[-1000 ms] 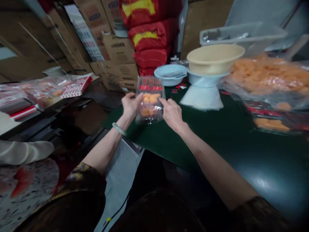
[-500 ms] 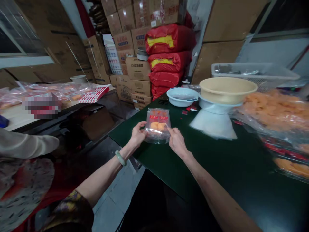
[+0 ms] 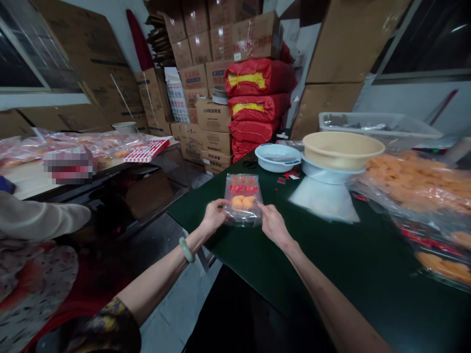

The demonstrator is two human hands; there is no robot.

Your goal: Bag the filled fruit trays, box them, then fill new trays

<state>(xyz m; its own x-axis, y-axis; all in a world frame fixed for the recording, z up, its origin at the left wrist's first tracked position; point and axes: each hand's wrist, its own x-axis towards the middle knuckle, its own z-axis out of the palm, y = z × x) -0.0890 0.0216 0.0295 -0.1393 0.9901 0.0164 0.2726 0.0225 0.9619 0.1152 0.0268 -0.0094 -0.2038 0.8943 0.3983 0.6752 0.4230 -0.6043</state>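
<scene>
The clear plastic bag of orange pieces [image 3: 243, 200] lies between the hands, its long axis running away from the person. The left hand [image 3: 214, 215] and right hand [image 3: 273, 227] pinch opposite side edges, equally near.

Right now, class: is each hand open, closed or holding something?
Left hand: curled against the left edge of the clear plastic bag; grip unclear.
Right hand: fingertips on its right edge; grip unclear.

The left hand's fingers [image 3: 221, 203] hide one edge of the clear food bag [image 3: 243, 198], and a pixelated packet [image 3: 68, 165] is unreadable.
</scene>
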